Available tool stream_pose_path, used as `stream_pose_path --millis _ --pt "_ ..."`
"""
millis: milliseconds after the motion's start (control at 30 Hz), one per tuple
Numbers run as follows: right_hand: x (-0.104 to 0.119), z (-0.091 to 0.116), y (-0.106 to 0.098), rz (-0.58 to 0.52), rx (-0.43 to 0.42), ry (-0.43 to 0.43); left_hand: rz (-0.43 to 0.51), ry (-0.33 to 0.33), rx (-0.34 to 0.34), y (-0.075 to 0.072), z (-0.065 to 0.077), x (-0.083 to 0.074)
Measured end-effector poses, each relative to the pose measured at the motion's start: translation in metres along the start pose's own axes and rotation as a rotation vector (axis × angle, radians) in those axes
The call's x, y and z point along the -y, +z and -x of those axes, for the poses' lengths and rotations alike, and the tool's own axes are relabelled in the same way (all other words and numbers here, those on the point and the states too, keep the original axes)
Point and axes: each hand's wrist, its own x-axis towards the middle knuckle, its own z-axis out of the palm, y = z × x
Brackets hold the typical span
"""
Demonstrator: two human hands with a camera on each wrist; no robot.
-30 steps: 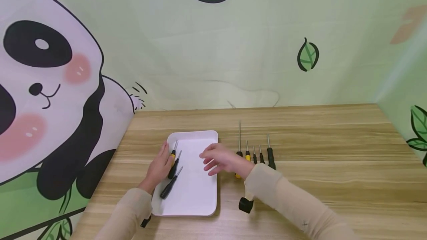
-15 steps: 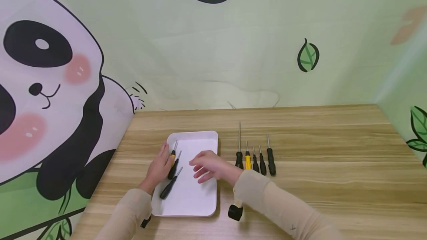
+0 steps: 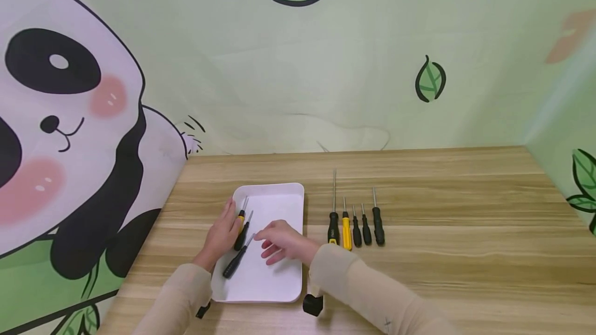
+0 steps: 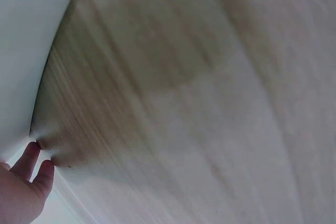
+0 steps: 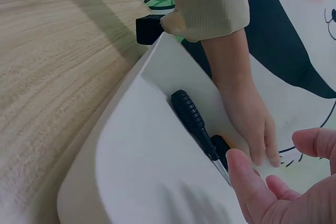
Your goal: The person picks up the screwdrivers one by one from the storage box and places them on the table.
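My left hand [image 3: 223, 231] grips the left rim of a white tray [image 3: 279, 288], thumb on the inner side. In the left wrist view, its fingertips [image 4: 46, 174] show beside the tray wall. Three screwdrivers lie inside along that side: a black-and-yellow one [image 3: 242, 213] partly behind the thumb, a black one [image 3: 240, 240] and a nearer black one [image 3: 235, 264]. Over the tray's middle hovers my right hand [image 3: 284, 242], empty, fingers loosely bent. Its fingertips are near the nearer screwdriver's shaft; in the right wrist view thumb and fingers [image 5: 247, 182] stand apart.
Right of the tray, a row of several screwdrivers lies on the wooden table [image 3: 456, 252]: a long black one [image 3: 333, 224], a yellow one [image 3: 346, 231] and smaller black ones [image 3: 367, 232]. A printed cloth wall [image 3: 354, 66] rises behind the table.
My right hand has moved left and nearer across the tray, towards the screwdrivers inside. More of the row's handles now show. The left hand and tray have stayed put.
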Motion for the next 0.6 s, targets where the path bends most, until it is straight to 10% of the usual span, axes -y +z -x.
stream_pose_path --millis 600 --pt "-0.011 -0.013 0.024 0.014 -0.111 0.038 0.005 0.002 -0.012 -0.001 0.000 -0.001"
